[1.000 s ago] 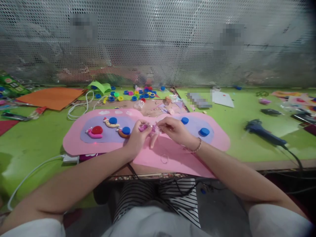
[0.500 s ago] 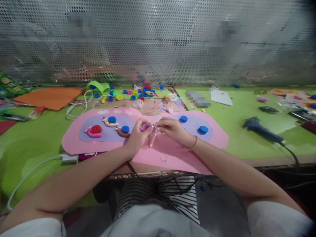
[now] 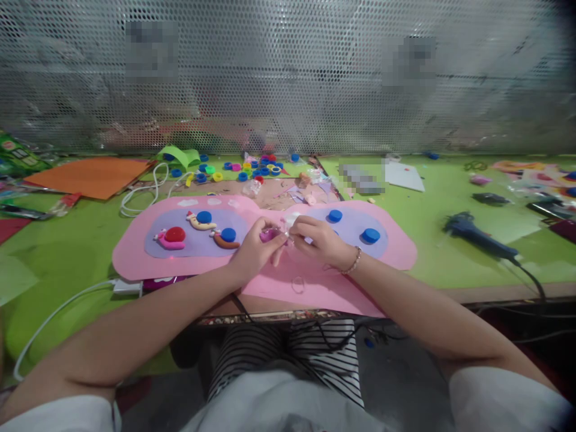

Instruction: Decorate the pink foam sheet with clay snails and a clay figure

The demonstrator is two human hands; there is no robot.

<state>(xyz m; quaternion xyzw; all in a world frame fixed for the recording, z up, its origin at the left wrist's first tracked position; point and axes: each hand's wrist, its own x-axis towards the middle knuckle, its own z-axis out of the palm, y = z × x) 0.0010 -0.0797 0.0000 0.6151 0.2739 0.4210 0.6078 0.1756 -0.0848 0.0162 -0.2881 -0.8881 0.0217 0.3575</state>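
Above the middle of a pink paper cutout [image 3: 274, 291], my left hand [image 3: 252, 253] is closed around a magenta lump, apparently modelling clay [image 3: 270, 234], in clear plastic wrap. My right hand [image 3: 320, 241] pinches at the crinkled clear wrap [image 3: 285, 227] beside it; the fingers hide part of it. On the cutout's left lilac oval [image 3: 157, 219] sit a pink clay snail [image 3: 171, 245] with a red bottle cap, a cream one [image 3: 201, 225] and a brown one [image 3: 225, 242], both with blue caps. Several blue caps [image 3: 371, 235] lie on the right oval.
A glue gun [image 3: 481, 237] with a cable lies on the right of the green tabletop [image 3: 432, 258]. Coloured bottle caps [image 3: 243, 177] and paper scraps are scattered at the back. Orange sheets [image 3: 90, 178] and a white cable [image 3: 155, 192] are at left. A perforated metal panel [image 3: 279, 78] stands behind.
My right hand has shifted slightly at the wrap and its fingers have curled more. The wrap looks less spread between the hands. My left hand keeps its hold.
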